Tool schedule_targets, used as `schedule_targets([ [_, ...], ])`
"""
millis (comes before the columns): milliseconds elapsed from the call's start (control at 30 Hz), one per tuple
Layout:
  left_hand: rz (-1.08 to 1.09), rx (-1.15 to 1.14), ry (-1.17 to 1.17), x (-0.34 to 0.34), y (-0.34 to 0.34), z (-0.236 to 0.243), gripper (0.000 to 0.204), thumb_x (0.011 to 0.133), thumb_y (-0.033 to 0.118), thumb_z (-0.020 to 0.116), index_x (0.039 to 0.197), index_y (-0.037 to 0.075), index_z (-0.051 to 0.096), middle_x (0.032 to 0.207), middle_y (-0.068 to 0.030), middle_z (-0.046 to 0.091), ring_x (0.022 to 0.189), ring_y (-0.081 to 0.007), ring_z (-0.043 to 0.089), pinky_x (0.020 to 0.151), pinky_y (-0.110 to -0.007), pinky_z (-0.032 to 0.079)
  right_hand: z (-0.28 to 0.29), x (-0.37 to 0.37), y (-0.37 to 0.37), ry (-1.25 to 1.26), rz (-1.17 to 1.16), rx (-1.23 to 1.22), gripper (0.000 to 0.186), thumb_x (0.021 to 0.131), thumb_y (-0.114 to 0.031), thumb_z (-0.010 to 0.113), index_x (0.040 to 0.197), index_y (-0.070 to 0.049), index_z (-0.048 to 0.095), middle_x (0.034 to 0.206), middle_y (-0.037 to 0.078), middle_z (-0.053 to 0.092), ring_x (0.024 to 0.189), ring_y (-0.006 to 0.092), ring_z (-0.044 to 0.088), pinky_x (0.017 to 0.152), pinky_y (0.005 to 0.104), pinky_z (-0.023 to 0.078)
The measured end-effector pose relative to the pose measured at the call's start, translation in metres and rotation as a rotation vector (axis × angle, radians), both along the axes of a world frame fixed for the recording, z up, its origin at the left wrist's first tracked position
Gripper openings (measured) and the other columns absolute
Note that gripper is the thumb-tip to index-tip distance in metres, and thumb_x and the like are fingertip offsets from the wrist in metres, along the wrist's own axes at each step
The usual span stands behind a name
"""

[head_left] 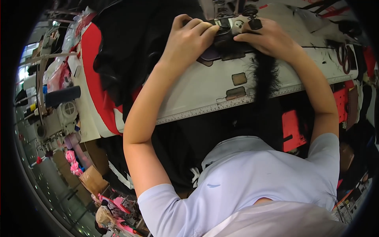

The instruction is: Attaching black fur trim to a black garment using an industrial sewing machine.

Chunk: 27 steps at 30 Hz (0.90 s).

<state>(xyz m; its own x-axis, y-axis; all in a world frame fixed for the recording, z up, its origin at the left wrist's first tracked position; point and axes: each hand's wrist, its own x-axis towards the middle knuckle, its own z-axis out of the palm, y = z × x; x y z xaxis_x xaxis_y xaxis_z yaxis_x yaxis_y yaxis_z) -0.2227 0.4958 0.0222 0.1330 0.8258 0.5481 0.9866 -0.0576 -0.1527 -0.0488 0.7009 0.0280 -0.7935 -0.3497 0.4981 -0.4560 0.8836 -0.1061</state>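
Note:
Both hands are at the foot of a sewing machine (224, 24) at the far side of a pale table. My left hand (188, 41) is closed, its fingertips pinching black fabric (130, 43) beside the metal presser foot; the cloth spreads away to the left. My right hand (268, 38) is at the right of the foot, thumb pointing left and the other fingers partly hidden behind a dark machine part. It is closed on a strip of black fur trim (265, 75), which hangs toward me over the table's near edge. The exact pinch points are hard to see.
A ruler tape (197, 116) runs along the near edge of the table (177, 96). Red cloth (91, 59) lies under the black fabric. Scissors (344, 59) rest at the right end. A motor (68, 112) stands at the left. Dark cloth covers the space below the edge.

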Motion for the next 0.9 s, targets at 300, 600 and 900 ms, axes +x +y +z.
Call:
schedule_targets([
  [300,0.118,0.036,-0.22,0.016,0.005,0.0,0.015,0.079,0.024,0.074,0.09,0.017,0.067,0.088,0.006,0.061,0.09,-0.0127,0.059,0.09,-0.039,0.032,-0.007,-0.008,-0.007,0.051,-0.199,0.015,0.026,0.078,-0.017,0.072,0.104,-0.015,0.069,0.101,0.002,0.062,0.088,0.0232,0.062,0.075,0.0361,0.052],
  [600,0.128,0.01,-0.16,0.014,0.002,0.001,0.014,0.079,0.024,0.074,0.091,0.018,0.068,0.09,0.0072,0.062,0.091,-0.0099,0.059,0.093,-0.039,0.03,-0.005,-0.011,-0.006,0.087,-0.176,0.061,0.019,0.077,-0.017,0.071,0.093,-0.007,0.066,0.098,0.005,0.059,0.09,0.0229,0.062,0.076,0.035,0.052],
  [900,0.116,-0.018,-0.05,0.014,0.002,0.005,0.016,0.078,0.016,0.071,0.093,0.016,0.069,0.093,0.0078,0.063,0.092,-0.0086,0.059,0.094,-0.038,0.032,-0.009,-0.012,-0.006,0.084,-0.258,0.027,0.025,0.075,-0.014,0.074,0.098,-0.01,0.064,0.097,0.004,0.064,0.086,0.0262,0.063,0.075,0.0375,0.052],
])
